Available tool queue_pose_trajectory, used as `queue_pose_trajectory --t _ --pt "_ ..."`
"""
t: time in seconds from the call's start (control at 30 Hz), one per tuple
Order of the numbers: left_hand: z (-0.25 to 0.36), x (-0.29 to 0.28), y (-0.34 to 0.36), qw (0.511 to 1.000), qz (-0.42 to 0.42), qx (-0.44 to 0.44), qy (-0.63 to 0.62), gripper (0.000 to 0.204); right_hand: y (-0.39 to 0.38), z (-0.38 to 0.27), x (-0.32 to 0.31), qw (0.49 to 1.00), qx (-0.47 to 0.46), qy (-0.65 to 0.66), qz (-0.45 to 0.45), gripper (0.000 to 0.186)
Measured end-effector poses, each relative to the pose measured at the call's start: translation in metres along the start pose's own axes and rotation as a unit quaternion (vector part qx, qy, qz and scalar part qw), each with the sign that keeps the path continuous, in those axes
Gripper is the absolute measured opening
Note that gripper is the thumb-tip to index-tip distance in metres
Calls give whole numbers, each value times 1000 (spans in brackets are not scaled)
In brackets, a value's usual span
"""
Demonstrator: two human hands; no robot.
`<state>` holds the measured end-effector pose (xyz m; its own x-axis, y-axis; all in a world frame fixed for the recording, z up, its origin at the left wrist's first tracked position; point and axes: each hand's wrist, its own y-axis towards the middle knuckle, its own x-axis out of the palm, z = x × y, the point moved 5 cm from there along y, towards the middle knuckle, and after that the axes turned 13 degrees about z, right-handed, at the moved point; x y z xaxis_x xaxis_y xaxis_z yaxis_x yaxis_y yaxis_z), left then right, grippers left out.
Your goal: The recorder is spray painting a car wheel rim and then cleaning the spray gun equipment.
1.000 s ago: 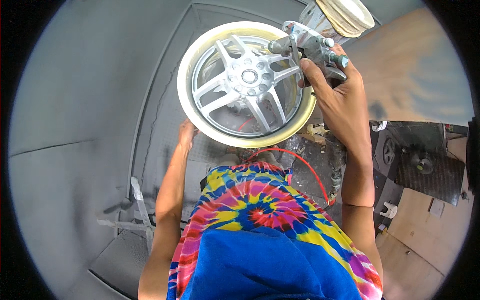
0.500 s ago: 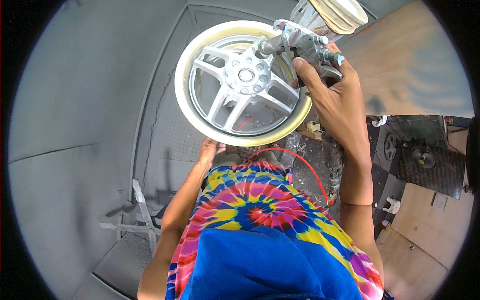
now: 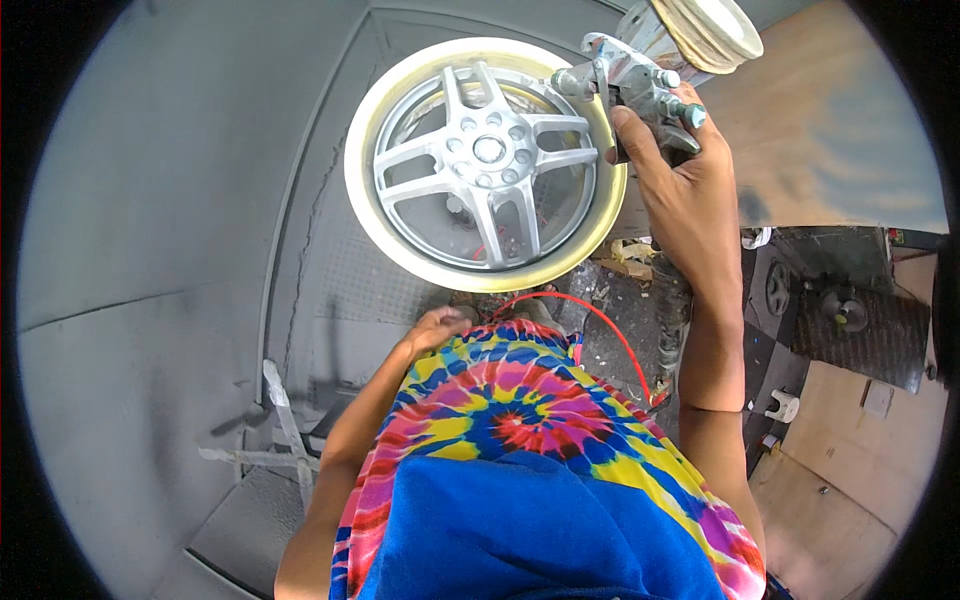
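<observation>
The right hand [image 3: 692,185] is clasping the spray gun [image 3: 632,78], its nozzle [image 3: 572,82] pointing left toward the silver wheel [image 3: 489,151], while the unclenched left hand [image 3: 436,328] is hovering at the wheel's near side.

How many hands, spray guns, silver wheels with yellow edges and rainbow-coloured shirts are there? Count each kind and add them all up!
Hands: 2 (left hand, right hand)
Spray gun: 1
Yellow-edged wheel: 1
Rainbow-coloured shirt: 1
Total: 5
</observation>
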<state>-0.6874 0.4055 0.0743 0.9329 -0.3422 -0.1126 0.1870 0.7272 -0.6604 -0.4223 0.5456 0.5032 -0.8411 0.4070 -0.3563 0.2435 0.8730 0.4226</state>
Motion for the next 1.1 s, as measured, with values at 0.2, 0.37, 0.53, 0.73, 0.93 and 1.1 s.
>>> queue_pose_trajectory --t 0.2,0.37,0.53,0.73,0.93,1.1 --pt "-4 -2 -17 987 -67 -40 138 75 -2 4 5 999 34 19 -2 27" --pt "-5 -1 -17 983 -49 -34 173 82 -1 -2 3 998 40 47 -13 31" --pt "-11 0 -11 985 -70 -38 156 84 -8 -4 11 990 90 65 -85 35" --pt "-7 -1 -12 984 -62 -34 166 82 -19 -16 6 981 105 45 -155 38" --pt "-15 -8 0 991 -41 -43 120 72 -21 -23 12 976 92 50 -193 37" --pt "-10 -40 22 995 65 -17 76 53 -20 -26 10 985 95 69 -130 25"
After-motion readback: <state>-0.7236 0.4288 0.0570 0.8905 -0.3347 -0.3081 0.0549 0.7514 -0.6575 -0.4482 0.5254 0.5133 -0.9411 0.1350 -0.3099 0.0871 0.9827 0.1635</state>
